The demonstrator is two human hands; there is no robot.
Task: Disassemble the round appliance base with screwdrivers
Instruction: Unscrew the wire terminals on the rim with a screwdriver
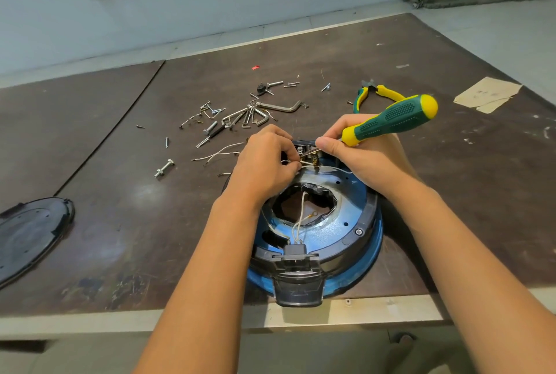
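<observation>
Fingers of the left hand [264, 160] pinch a thin white wire [305, 163] at the far rim of the round appliance base [346, 232], and the right hand [364, 157] is clenched round the screwdriver [391, 121] right there. The base lies flat at the table's [120, 193] near edge; it looks like light, stiff plastic with flimsy wiring, so brace it by the rim.

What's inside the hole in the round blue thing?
White wires cross the round base's hole, one ending in a ring. The left hand and right hand hide their far ends.
</observation>
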